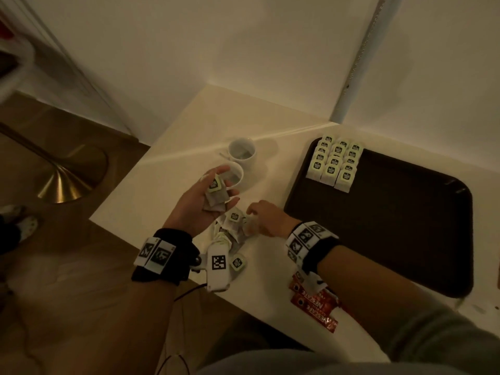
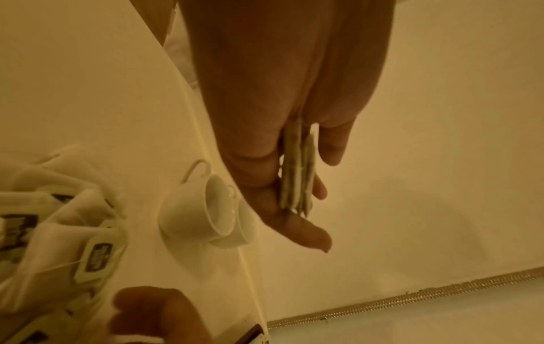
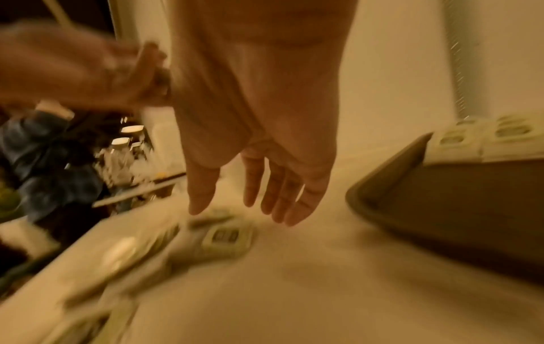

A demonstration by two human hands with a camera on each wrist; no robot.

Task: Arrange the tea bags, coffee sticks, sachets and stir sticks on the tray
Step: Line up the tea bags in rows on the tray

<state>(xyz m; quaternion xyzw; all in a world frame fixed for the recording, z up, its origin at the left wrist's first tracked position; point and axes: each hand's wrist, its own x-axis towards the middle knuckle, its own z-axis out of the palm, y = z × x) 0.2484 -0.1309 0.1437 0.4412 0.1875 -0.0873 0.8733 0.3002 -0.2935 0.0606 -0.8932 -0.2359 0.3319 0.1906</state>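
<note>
My left hand (image 1: 219,190) is raised palm up beside the cups, thumb and fingers pinching a small stack of tea bags (image 1: 215,197), seen edge-on in the left wrist view (image 2: 297,174). A loose pile of tea bags (image 1: 232,226) (image 2: 94,256) (image 3: 223,237) lies on the white table near its front edge. My right hand (image 1: 251,215) (image 3: 244,209) hovers just over that pile, fingers straight and holding nothing. The dark tray (image 1: 378,226) (image 3: 382,186) lies to the right. Rows of tea bags (image 1: 335,163) (image 3: 482,137) stand in its far left corner. Red coffee sticks (image 1: 316,304) lie under my right forearm.
Two white cups (image 1: 241,152) (image 1: 234,175) (image 2: 194,216) stand behind my left hand. One single tea bag (image 1: 238,262) lies near the table's front edge. Walls close the table in at the back. A brass lamp base (image 1: 73,174) stands on the floor at the left.
</note>
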